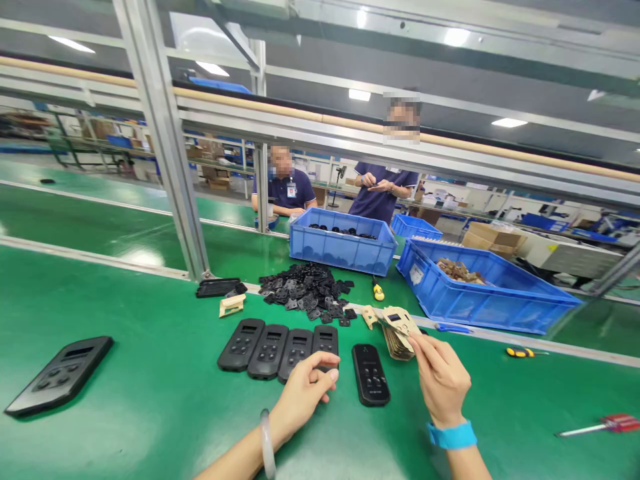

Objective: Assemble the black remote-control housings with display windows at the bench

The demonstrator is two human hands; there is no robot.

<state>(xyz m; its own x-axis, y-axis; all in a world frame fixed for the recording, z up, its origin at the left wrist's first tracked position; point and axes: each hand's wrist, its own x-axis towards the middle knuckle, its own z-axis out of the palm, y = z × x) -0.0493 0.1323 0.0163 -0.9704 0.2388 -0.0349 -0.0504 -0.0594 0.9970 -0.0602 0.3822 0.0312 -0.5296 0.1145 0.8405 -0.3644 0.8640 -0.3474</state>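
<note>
On the green bench, right hand has thumb and fingers pinched closed on the near-right edge of the cream panel stack; can't tell how many panels are caught. Left hand is half-curled, thumb and index slightly apart, nothing visible in it, partly covering the right end of a row of four black handsets. Lone black handset lies face up between the hands. Small black plates are heaped behind the row; blue bin sits beyond the stack.
</note>
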